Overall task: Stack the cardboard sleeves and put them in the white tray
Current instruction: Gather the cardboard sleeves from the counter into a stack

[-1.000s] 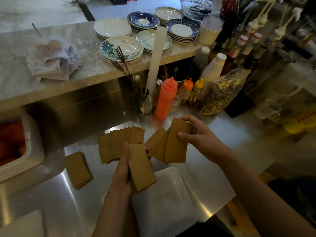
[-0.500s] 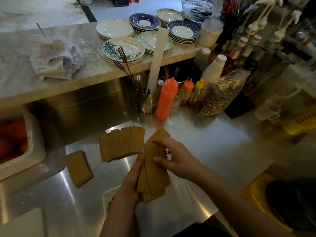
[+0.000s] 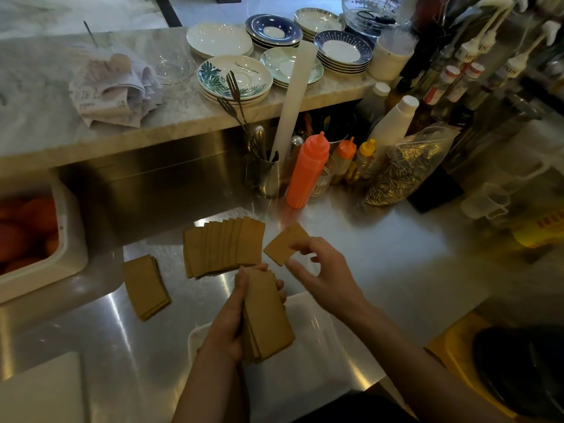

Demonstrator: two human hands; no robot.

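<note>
cardboard sleeves: a stack of them [image 3: 268, 312] sits in the left hand [image 3: 227, 325], thumb on one long edge, fingers wrapped round the other, held above the white tray [image 3: 320, 340]. tray lies on the steel surface [image 3: 396, 270] at the near edge, w/ no sleeves seen inside. right hand [image 3: 323, 270] is up & to the right of the stack, pinching a single sleeve [image 3: 287, 244] btwn thumb & fingertips, tilted, clear of the stack. behind the hands a fanned row of sleeves [image 3: 224, 247] lies flat on the surface, overlapping each other. left of that, apart, a small neat pile of sleeves [image 3: 146, 286]. further back: orange squeeze bottle [image 3: 306, 172], 2 smaller sauce bottles beside it, metal cup w/ forks [image 3: 268, 175], clear bag of seeds [image 3: 403, 172]. marble ledge above carries stacked plates [image 3: 235, 76] & crumpled paper [image 3: 113, 87]. far left, white bin w/ oranges [image 3: 27, 230].
</note>
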